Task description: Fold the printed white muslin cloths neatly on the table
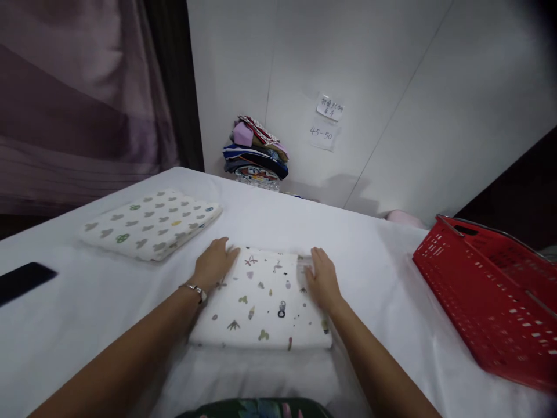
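A folded white cloth (265, 302) printed with small plants and shapes lies flat in front of me. My left hand (214, 264) rests at its far left corner, fingers stretched out and thumb apart. On the opposite side, my right hand (322, 280) lies along the cloth's far right edge, its fingers extended and slightly blurred. Both hands touch the cloth's edges without visibly gripping it. A second folded white cloth (150, 223) with grey cloud shapes sits farther left, apart from my hands.
A red perforated basket (491, 296) with metal handles stands at the right. A black phone-like object (24, 281) lies at the left edge of the white-covered table (369, 249). Stacked folded fabrics (256, 154) rise beyond the far edge, beside a wall with paper notes (329, 108).
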Demonstrator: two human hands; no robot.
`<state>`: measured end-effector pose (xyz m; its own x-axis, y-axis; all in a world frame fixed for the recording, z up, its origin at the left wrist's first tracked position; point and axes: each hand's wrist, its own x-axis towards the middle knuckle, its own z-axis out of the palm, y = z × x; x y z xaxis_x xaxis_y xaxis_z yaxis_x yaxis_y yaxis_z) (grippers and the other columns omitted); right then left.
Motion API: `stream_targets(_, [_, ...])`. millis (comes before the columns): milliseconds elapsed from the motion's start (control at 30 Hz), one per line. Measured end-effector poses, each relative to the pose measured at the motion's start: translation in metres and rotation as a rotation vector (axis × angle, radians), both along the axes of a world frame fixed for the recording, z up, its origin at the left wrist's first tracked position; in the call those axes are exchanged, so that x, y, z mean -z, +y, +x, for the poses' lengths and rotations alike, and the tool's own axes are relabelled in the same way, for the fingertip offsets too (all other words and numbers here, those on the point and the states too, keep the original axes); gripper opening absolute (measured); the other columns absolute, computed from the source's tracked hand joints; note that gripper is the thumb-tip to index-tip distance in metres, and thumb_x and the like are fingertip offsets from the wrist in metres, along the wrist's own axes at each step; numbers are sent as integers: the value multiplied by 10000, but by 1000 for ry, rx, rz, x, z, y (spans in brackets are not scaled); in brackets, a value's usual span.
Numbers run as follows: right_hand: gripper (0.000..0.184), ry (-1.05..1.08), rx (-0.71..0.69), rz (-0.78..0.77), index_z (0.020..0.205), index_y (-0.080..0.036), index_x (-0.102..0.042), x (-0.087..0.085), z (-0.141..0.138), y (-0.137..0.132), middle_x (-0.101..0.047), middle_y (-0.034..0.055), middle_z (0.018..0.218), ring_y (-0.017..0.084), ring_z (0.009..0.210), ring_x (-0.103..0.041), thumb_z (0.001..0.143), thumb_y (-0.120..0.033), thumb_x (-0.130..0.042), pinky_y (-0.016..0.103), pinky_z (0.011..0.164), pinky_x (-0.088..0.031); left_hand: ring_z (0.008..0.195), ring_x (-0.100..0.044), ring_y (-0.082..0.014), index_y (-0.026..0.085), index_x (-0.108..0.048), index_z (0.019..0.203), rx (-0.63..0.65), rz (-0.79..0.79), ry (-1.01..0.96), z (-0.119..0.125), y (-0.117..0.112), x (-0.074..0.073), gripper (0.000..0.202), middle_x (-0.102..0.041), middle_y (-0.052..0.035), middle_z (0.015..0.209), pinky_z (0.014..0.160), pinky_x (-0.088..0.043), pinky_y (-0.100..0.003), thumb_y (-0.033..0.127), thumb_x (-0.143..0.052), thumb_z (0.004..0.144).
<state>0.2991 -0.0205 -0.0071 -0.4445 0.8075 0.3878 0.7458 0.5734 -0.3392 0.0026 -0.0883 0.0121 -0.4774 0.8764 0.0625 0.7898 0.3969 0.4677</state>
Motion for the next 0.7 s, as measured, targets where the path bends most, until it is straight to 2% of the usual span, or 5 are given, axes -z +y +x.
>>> stream_targets(100, [565,-159,-195,-8,1399,-126,-328,-3,-13,-21,-281,112,1470,258,1377,-159,889,-357,-406,469,1101,-162,1290,-361,-282,108,-418,1312,220,131,245,19,-8,1,597,-424,-154,1384,1049,-301,-420,488,-373,854])
stream_targets(200, [649,-309,-201,-113,1414,-112,-304,-1,-20,-23,-212,116,1490,273,1383,-129,895,-496,-368,481,1109,-111,1356,-244,-269,166,-394,1346,411,92,304,33,-12,16,610,-345,-100,1450,1102,-186,-473,532,-366,858])
stream_targets(333, [682,-375,-152,-176,1421,-114,-292,5,-19,-9,-186,99,1497,267,1385,-123,905,-560,-278,473,1111,-89,1380,-177,-277,194,-300,1404,402,1,247,34,-12,32,668,-251,-66,1492,1088,-185,-523,586,-297,863])
stream_targets(500, [668,-353,-160,-188,1419,-140,-304,7,-19,-3,-183,84,1498,260,1387,-116,901,-561,-296,468,1112,-86,1386,-151,-276,219,-288,1412,391,8,207,32,-10,33,665,-227,-45,1501,1098,-161,-521,589,-303,860])
stream_targets(700, [590,-66,-78,-273,1407,-167,-327,12,-4,-7,-211,86,1495,235,1385,-137,894,-451,-385,454,1111,-144,1381,-180,-258,170,-370,1372,327,62,76,20,-11,34,643,-240,-83,1497,1095,-233,-421,562,-319,864])
